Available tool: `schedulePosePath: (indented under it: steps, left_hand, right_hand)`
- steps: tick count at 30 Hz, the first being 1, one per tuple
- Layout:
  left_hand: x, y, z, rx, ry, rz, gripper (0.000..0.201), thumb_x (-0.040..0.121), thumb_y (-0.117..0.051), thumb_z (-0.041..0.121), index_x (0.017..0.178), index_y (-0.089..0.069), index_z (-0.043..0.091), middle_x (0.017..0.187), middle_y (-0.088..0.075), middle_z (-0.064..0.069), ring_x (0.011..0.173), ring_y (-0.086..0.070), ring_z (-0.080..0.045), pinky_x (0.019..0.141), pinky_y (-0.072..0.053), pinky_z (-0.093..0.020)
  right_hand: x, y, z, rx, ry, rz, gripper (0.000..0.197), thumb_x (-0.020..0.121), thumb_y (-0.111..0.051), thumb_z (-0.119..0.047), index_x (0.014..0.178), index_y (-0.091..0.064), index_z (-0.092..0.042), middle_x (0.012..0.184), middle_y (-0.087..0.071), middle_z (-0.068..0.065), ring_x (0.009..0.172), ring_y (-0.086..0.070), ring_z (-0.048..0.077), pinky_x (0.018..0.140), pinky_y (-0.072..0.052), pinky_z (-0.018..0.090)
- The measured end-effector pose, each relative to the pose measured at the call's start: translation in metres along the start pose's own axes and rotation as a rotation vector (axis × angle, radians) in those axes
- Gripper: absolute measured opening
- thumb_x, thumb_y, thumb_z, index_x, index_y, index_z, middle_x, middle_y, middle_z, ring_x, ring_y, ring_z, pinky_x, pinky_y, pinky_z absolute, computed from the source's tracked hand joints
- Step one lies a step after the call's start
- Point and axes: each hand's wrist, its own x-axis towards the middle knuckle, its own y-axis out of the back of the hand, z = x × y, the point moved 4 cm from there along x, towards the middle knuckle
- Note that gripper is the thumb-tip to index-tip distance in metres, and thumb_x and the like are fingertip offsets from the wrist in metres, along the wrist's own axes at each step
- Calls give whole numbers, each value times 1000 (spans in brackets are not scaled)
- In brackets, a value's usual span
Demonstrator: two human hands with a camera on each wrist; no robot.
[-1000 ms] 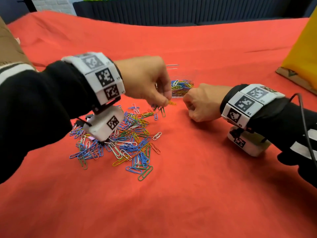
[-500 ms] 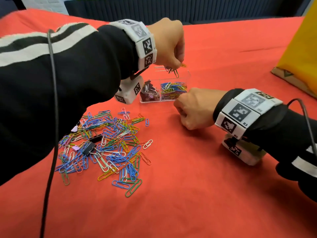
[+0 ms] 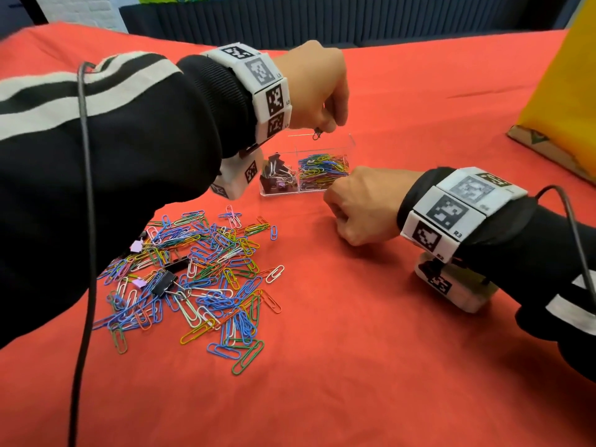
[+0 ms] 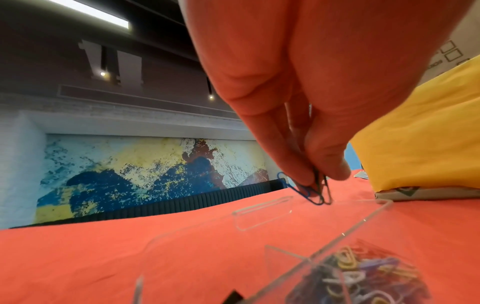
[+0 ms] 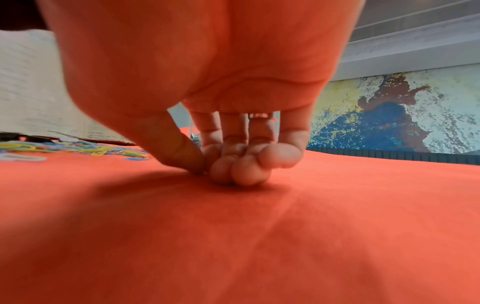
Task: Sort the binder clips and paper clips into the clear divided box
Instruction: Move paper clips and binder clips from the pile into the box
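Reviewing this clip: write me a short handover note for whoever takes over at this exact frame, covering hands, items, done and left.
Left hand: fingers pinch a few paper clips above the clear divided box, not yet released.
Right hand: curled, holds nothing, resting on the red cloth beside the box.
Done: the box's left compartment holds binder clips, the right one holds coloured paper clips.
Left: drop the pinched clips into the paper clip side, then sort the loose pile, which is mostly paper clips with a few black binder clips mixed in.
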Motion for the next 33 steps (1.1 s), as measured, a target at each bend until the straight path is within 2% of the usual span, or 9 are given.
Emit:
schedulePosePath:
  steps: [3, 7, 12, 19, 22, 24, 28, 31, 33]
  left_hand:
    - [-2, -1, -3, -107, 19, -17, 20, 80, -69, 12, 93, -77, 26, 72, -72, 11, 67, -67, 2, 60, -42, -2]
    - [-4, -1, -8, -211, 37, -30, 29, 82, -62, 3, 94, -77, 24, 79, -75, 7, 69, -70, 1, 73, -56, -17]
    - [-11, -2, -12, -304, 49, -37, 32, 82, -55, -2, 92, -76, 21, 83, -75, 7, 74, -71, 0, 78, -60, -28]
    - [-40, 15, -19, -253, 37, 6, 15, 83, -67, 25, 96, -73, 29, 79, -74, 12, 70, -69, 1, 80, -57, -29]
    - [-73, 18, -16, -180, 26, -89, 14, 86, -65, 39, 91, -72, 28, 70, -72, 12, 67, -67, 2, 76, -54, -26]
    - [-99, 11, -11, -112, 37, -222, 28, 84, -61, 55, 90, -72, 30, 69, -71, 15, 67, -65, 2, 72, -52, -24]
    - [-147, -28, -10, 24, 46, -599, 61, 66, -53, 81, 107, -64, 37, 96, -66, 21, 85, -63, -3, 81, -48, -25]
    - [-158, -46, -14, 76, 3, -610, 65, 65, -68, 71, 117, -56, 34, 107, -58, 8, 92, -56, -14, 87, -48, -31]
    - [-158, -47, -16, 0, 7, -560, 56, 68, -76, 58, 115, -58, 32, 102, -58, 10, 84, -56, -7, 79, -47, -27]
  right_hand:
    - [0, 0, -1, 3, 0, 1, 8, 84, -52, -20, 90, -56, -16, 68, -42, -2, 75, -54, 31, 64, -50, 30]
    - [0, -1, 0, 6, -8, 4, 10, 83, -53, -20, 90, -59, -16, 68, -44, 0, 75, -56, 31, 62, -49, 29]
    - [1, -2, 1, 17, -25, -2, 13, 81, -55, -21, 91, -62, -16, 70, -50, 2, 71, -57, 30, 51, -41, 24]
    - [2, -3, 2, 15, -35, -5, 13, 81, -55, -22, 91, -61, -16, 70, -49, 2, 69, -56, 30, 54, -44, 26]
    - [2, -4, 1, 12, -28, -10, 13, 81, -55, -23, 90, -61, -16, 71, -52, 3, 72, -59, 32, 58, -50, 30]
    - [2, -3, 1, 6, -23, -12, 13, 81, -54, -23, 90, -62, -16, 72, -54, 5, 74, -61, 33, 60, -53, 31]
    - [3, -3, -1, -5, -25, -30, 14, 81, -53, -23, 86, -62, -15, 75, -62, 9, 73, -63, 32, 63, -59, 36]
    - [3, -3, -2, -9, -43, -37, 13, 80, -53, -25, 84, -61, -16, 77, -62, 9, 73, -63, 32, 65, -59, 36]
    - [3, -1, -1, -6, -57, -39, 12, 78, -53, -26, 83, -59, -17, 77, -61, 8, 73, -63, 32, 65, -60, 38]
